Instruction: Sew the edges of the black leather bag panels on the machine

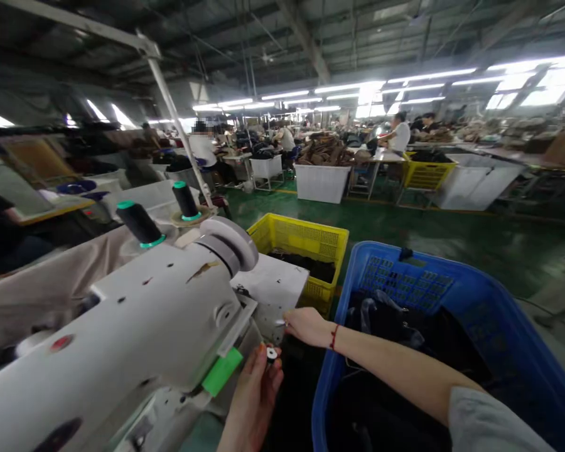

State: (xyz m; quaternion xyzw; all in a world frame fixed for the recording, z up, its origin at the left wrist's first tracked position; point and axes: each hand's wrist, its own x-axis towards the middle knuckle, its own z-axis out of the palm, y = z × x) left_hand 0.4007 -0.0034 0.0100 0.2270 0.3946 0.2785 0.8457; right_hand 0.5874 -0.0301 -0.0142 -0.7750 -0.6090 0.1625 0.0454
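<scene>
My left hand is raised beside the sewing machine's right end, its fingers closed on a small bobbin with a pale face and a dark centre. Just beyond it, my right hand is in a pinch, with a small silvery metal piece at its fingertips; its exact kind is too small to make out. The two hands are apart. The sewing machine fills the lower left, with a handwheel at its end and a green tag near my left hand.
A blue basket with dark fabric stands under my right forearm. Behind it is a yellow crate with dark pieces. Two black thread cones stand behind the machine. Several people sit at work tables farther off, near a white bin.
</scene>
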